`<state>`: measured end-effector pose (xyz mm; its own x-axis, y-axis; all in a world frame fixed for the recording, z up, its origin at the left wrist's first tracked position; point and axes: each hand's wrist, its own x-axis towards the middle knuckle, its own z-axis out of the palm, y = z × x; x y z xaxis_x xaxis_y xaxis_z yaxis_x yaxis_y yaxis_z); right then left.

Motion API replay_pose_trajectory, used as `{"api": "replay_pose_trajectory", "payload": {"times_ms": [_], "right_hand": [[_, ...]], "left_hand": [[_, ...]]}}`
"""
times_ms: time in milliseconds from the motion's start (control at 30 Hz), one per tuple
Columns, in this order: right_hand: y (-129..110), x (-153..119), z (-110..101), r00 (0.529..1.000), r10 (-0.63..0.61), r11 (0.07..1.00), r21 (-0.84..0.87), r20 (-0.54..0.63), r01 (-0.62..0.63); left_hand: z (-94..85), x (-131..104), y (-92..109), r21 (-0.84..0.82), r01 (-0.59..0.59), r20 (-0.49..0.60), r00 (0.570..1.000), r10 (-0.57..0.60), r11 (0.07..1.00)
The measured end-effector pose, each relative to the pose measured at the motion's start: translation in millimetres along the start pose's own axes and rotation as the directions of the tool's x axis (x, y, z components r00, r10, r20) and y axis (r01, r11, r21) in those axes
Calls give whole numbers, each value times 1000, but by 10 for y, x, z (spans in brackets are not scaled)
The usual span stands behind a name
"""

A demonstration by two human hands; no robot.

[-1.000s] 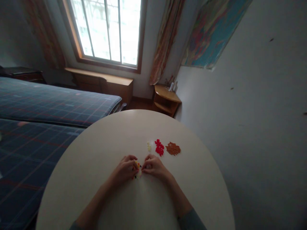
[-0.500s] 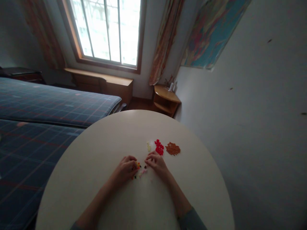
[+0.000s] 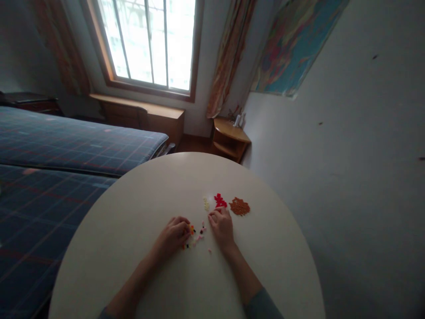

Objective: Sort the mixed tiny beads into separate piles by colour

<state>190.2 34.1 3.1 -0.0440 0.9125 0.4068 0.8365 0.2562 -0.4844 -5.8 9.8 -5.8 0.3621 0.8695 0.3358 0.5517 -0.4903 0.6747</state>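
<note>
My left hand (image 3: 173,234) rests on the round table, its fingers pinched around a small yellow-and-orange piece (image 3: 191,229). Just right of it, several tiny pink, black and pale pieces (image 3: 199,238) lie scattered. Across from it, my right hand (image 3: 222,227) is at the near edge of a pile of small red pieces (image 3: 220,200), fingers bent and drawn together. Whatever lies between those fingertips is too small to make out. One lone pinkish piece (image 3: 210,251) lies nearer to me, between the forearms.
A brown pile of small pieces (image 3: 239,206) lies right of the red ones, and a few pale yellow pieces (image 3: 206,204) lie to their left. The white round table (image 3: 159,181) stands beside a plaid mattress (image 3: 66,141) on the left and a wall (image 3: 348,177) on the right.
My right hand has moved slightly right, away from the scattered small pieces and against the red pile. More of the pink pieces shows now. My left hand has hardly moved.
</note>
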Motion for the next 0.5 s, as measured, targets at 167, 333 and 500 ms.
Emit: {"api": "replay_pose_trajectory", "payload": {"times_ms": [167, 333, 500], "right_hand": [[-20, 7, -21, 999, 35, 999, -25, 23, -34], [26, 22, -1, 998, 54, 997, 51, -22, -52], [30, 4, 11, 997, 62, 997, 54, -48, -60]], "left_hand": [[17, -3, 25, 25, -12, -13, 1000, 12, 1000], [3, 2, 73, 45, -1, -12, 1000, 2, 999], [-3, 1, 53, 37, -7, -5, 1000, 7, 999]]}}
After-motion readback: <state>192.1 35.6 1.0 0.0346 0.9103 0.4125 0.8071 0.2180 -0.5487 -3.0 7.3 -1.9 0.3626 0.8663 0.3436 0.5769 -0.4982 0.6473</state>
